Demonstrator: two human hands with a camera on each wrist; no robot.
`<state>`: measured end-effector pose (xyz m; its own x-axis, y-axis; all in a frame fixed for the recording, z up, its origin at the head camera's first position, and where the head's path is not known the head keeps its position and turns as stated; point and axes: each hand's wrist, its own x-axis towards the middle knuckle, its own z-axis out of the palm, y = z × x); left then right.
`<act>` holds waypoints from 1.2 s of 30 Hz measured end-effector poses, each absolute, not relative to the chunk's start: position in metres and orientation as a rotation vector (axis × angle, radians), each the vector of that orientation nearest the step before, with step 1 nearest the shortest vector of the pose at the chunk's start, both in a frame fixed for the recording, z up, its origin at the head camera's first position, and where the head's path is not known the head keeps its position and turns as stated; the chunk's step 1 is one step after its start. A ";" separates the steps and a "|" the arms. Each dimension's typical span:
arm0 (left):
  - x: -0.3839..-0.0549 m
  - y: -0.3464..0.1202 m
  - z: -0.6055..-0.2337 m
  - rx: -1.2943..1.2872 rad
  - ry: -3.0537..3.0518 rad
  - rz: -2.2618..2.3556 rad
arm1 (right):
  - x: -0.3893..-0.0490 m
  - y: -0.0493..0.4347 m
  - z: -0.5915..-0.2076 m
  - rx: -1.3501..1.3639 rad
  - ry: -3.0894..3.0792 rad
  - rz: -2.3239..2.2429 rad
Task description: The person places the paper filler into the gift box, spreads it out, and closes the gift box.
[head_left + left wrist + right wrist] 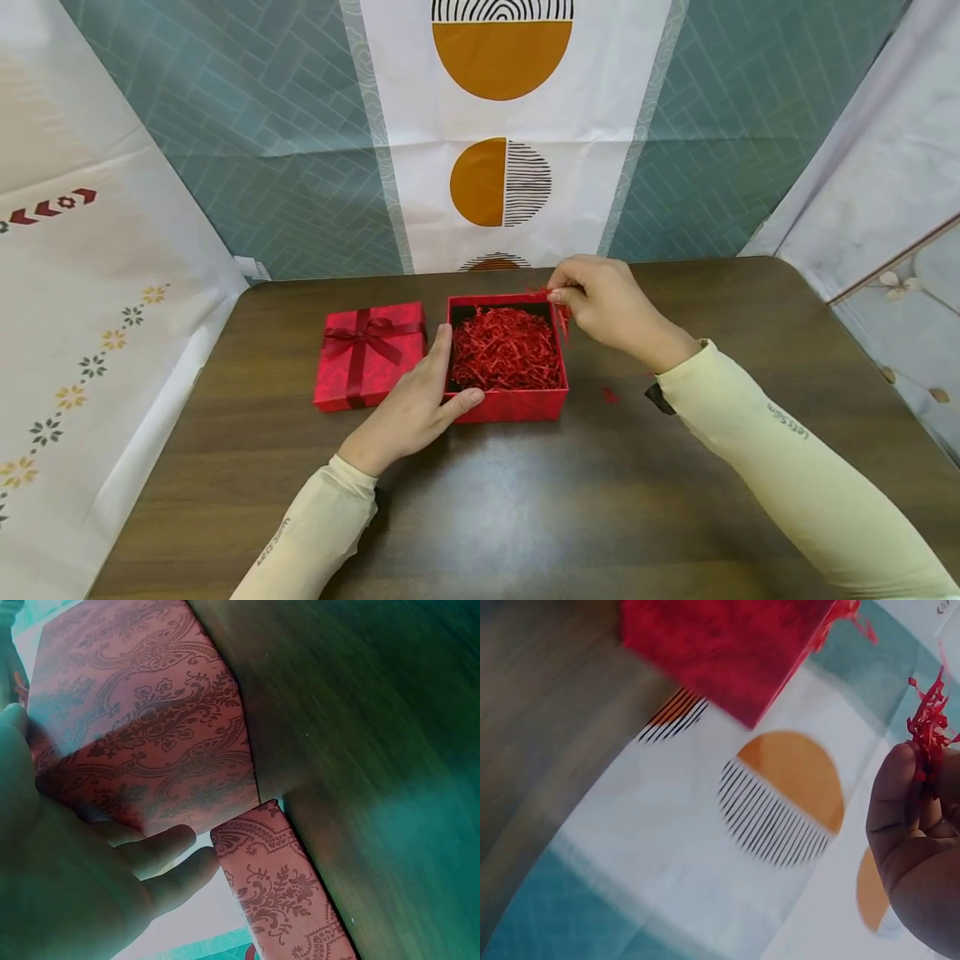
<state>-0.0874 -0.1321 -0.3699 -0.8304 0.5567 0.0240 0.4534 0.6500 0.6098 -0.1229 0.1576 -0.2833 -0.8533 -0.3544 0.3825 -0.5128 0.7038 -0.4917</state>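
As I look down through the head view, I see a person's two pale yellow sleeves reaching in over a brown counter. The left hand comes first: its fingers lie extended, released, along the left side of a red box, the thumb spread to the near left corner. The box stands open on the counter, filled with red shreds. Off its right side I spot a small red scrap. Just left of the box a red lid lies with its dark red bow facing up. Farther off, the right hand is by the box's far right corner; in the right wrist view I see its fingers pinching a tuft of red shreds. Behind the counter hangs a teal and white cloth with orange half-circles.
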 end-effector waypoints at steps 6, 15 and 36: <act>-0.087 -0.129 -0.372 0.840 2.700 0.931 | -0.130 0.130 -0.285 0.772 -2.862 0.881; -0.089 -0.123 -0.370 0.854 2.691 0.912 | -0.131 0.149 -0.281 0.827 -2.980 1.018; -0.087 -0.130 -0.368 0.786 2.704 0.918 | -0.112 0.212 -0.321 0.549 -3.145 0.987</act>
<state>-0.0866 -0.1303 -0.3684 -0.8444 0.5358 0.0002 0.4251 0.6697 0.6089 -0.1124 0.2124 -0.3206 -0.9265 -0.3651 -0.0909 -0.2477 0.7737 -0.5831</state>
